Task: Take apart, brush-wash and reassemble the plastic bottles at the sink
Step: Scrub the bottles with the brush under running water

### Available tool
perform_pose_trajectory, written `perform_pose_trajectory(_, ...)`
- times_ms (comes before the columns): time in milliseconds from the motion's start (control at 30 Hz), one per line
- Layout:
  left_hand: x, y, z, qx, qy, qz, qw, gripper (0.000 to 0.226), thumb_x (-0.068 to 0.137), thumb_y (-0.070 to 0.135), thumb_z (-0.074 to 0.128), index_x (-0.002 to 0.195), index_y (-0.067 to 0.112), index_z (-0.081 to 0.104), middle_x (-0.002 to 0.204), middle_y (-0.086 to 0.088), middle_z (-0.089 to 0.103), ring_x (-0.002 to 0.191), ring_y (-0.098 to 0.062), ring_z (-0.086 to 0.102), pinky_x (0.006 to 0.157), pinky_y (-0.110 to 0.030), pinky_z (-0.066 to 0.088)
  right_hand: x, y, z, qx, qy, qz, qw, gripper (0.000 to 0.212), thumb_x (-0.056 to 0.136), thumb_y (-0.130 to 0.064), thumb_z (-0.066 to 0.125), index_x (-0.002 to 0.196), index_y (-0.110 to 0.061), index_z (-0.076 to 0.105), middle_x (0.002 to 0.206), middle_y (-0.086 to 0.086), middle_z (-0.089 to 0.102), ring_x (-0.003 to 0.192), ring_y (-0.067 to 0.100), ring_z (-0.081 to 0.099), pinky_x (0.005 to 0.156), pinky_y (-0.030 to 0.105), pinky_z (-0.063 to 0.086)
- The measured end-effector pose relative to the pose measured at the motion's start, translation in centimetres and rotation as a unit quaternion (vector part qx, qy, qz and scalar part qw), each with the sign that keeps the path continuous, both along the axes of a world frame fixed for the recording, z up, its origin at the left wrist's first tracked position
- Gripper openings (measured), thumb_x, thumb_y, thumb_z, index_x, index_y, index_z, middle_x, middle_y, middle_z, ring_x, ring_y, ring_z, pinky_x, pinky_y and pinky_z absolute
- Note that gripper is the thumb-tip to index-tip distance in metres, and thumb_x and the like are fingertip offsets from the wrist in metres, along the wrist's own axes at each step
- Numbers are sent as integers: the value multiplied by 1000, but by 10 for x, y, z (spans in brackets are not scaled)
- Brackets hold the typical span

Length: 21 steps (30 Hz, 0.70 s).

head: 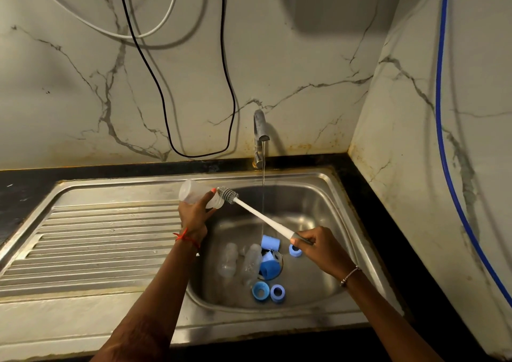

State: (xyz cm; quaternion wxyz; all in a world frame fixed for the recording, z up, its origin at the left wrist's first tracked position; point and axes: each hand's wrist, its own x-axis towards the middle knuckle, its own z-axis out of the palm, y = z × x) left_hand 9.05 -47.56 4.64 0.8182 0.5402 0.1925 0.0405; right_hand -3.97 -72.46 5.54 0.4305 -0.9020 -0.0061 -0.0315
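Over sink (327, 180), left hand (194, 219) fingers (209, 195) wrapped round clear bottle (191, 192), sideways, mouth just beside brush head. Then right hand (321, 248) fingers (300, 242) closed on brush (260, 217) handle end. Bottle likely light, wet-slippery, squashy: hold mid-body, firm. Below right fingers in basin: spare bottles (250, 262), blue caps (270, 242).

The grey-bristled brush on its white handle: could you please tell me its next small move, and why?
Probably slide the grey brush head into the clear plastic bottle: the left hand holds it sideways, its open mouth facing the head, which is mostly outside, and the right hand grips the handle at its end.
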Motion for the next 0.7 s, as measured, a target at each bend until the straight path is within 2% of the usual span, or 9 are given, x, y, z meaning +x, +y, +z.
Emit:
perform_pose_trajectory(67,3,4,-1,-21,1,-58,998,59,84,5,65,137,7,38,123,-15,53,111,-30,53,71,-34,55,0,-3,2,3,-2,-10,1000,42,87,-18,60,50,-3,50,42,-7,35,43,4,30,46,19,25)
perform_pose_trajectory(133,5,9,-4,-24,-5,-108,994,60,86,-1,58,140,9,34,128,-17,52,114,-34,53,74,-38,54,1,-5,5,10,-3,-10,1000,44,87,-14,61,47,-6,45,35,-9,32,38,4,30,43,14,24)
perform_pose_trajectory(333,4,9,-4,52,-41,-95,993,70,80,3,69,140,9,34,130,-16,51,113,-35,56,79,-40,55,5,-11,6,54,26,-3,998,43,89,-13,60,59,16,51,37,-9,31,35,5,29,39,14,24)
perform_pose_trajectory(433,6,10,-8,21,-46,-64,997,71,76,6,72,138,6,36,128,-19,54,111,-35,59,71,-32,59,-1,-10,8,54,36,14,998,38,91,-10,57,66,18,57,33,-9,37,32,4,35,38,11,26)
perform_pose_trajectory(567,4,5,-8,8,-18,-49,999,81,70,16,79,138,7,36,123,-17,58,97,-29,66,59,-26,57,-2,-5,8,47,26,-2,999,36,91,-12,58,66,13,61,34,-9,38,33,4,35,40,10,26)
perform_pose_trajectory(700,2,-4,-6,10,-5,-29,1000,77,73,17,79,137,7,38,120,-15,59,88,-23,67,57,-26,57,0,1,10,49,21,-13,999,34,90,-17,59,69,10,64,36,-9,38,33,4,37,40,12,28)
